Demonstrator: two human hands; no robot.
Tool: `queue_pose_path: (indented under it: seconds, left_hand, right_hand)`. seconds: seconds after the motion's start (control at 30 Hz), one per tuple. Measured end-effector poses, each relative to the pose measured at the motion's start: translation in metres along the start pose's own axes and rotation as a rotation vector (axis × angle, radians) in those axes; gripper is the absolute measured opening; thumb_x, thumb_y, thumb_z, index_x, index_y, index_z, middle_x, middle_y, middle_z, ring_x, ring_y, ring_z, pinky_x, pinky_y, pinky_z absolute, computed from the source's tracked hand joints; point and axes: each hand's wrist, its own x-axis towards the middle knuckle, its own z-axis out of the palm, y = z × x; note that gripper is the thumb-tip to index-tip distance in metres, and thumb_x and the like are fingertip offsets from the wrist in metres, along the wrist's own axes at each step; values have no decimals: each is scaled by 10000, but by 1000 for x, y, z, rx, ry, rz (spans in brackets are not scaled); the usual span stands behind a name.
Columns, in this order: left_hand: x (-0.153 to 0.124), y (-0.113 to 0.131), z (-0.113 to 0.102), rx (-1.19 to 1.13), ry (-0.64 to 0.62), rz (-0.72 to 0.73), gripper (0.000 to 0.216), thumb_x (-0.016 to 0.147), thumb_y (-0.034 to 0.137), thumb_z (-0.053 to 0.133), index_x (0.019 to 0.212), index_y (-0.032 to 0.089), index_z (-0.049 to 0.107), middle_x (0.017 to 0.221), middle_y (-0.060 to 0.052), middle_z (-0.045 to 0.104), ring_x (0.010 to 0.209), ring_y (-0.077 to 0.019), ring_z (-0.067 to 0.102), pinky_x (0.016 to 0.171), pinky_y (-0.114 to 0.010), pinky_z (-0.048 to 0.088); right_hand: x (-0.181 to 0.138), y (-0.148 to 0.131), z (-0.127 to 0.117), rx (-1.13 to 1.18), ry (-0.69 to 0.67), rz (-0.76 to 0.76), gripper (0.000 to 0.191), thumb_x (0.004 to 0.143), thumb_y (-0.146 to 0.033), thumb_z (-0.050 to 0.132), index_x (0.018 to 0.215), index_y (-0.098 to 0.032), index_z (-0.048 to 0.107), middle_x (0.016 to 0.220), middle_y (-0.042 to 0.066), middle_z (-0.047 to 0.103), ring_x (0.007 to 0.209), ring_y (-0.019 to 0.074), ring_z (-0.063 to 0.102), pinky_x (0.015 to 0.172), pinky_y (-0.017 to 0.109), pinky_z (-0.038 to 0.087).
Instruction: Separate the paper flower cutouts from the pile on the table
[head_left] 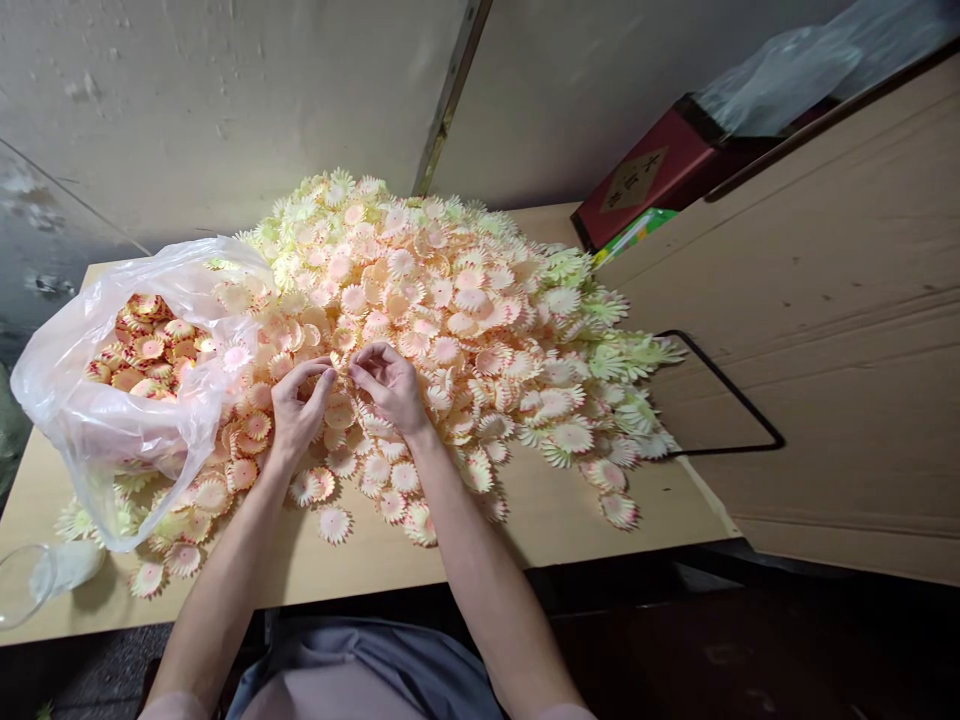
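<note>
A large heap of artificial flower petal pieces point(465, 300), pink, peach and pale green with fringed edges, spreads over the table. My left hand point(300, 405) and my right hand point(391, 388) meet low over the heap's front left part. Thumb and forefinger of each are pinched, fingertips almost touching. Between them is a small peach petal piece point(340, 364), which both hands seem to grip. It is hard to separate from the similar pieces behind it. To the left of my left hand, a white plastic bag point(67, 400) lies wide at the mouth, with red-edged petal pieces point(154, 345) inside.
A clear container point(26, 588) lies at the table's front left corner. Large cardboard point(825, 330) leans along the right, with a black metal loop point(724, 375) before it. Behind it stands a dark red box point(645, 175) with plastic film on top. A wall point(262, 110) bounds the back.
</note>
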Motion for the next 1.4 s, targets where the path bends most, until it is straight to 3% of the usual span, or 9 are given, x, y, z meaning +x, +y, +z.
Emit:
queue_pose_path:
  seconds: [0.1,0.27,0.43,0.87,1.07,1.13,1.27,1.4]
  left_hand:
    - [0,0,0,7,-17,7,200,869,373,649,889,188,721,1010,-85,746,941,-199,696,828,-307,544]
    - [0,2,0,37,-32,-35,223,885,389,625,916,183,704,954,-74,744,810,-159,680,676,-249,523]
    - [0,2,0,48,-48,-8,229,873,395,636,916,183,712,857,-58,740,694,-134,643,578,-226,484]
    - [-2,6,2,81,-42,-4,207,903,378,599,923,189,683,1019,-69,743,587,-95,574,534,-220,431]
    - [3,3,-1,-11,110,-76,227,909,399,585,832,187,614,708,9,643,509,-80,529,486,-199,414]
    - [4,3,-1,-28,134,-77,205,887,390,620,864,186,630,777,-8,674,573,-93,586,508,-200,441]
    - [4,5,-1,-2,128,6,221,848,334,679,1019,196,658,1056,-77,719,942,-178,674,673,-243,527]
    - [3,5,-2,57,83,56,165,865,322,665,966,197,703,1001,-63,733,896,-167,675,765,-276,535]
  right_hand:
    - [0,2,-1,-13,-20,-1,312,765,-461,744,860,-221,567,829,0,603,728,119,562,665,249,484]
    - [0,0,-1,-5,-29,-17,294,774,-450,744,863,-221,584,820,-2,599,741,119,564,681,246,497]
    - [-2,-8,4,-2,-35,12,394,671,-433,832,917,-219,610,916,20,643,823,141,619,750,275,546]
    - [1,-2,0,39,105,-13,343,643,-390,853,795,-207,605,760,-28,625,705,104,602,690,248,521]
    - [8,3,-13,165,276,13,359,629,-342,851,734,-212,532,681,-62,540,602,79,520,584,225,456]
    - [10,4,-14,166,295,14,352,639,-358,836,735,-216,528,675,-60,527,595,85,503,559,227,442]
    - [10,2,-10,126,290,31,355,627,-389,843,773,-212,573,726,-37,595,631,97,535,576,233,472]
    - [6,0,-7,96,207,49,335,623,-385,859,797,-201,639,776,-12,671,712,111,616,680,241,530]
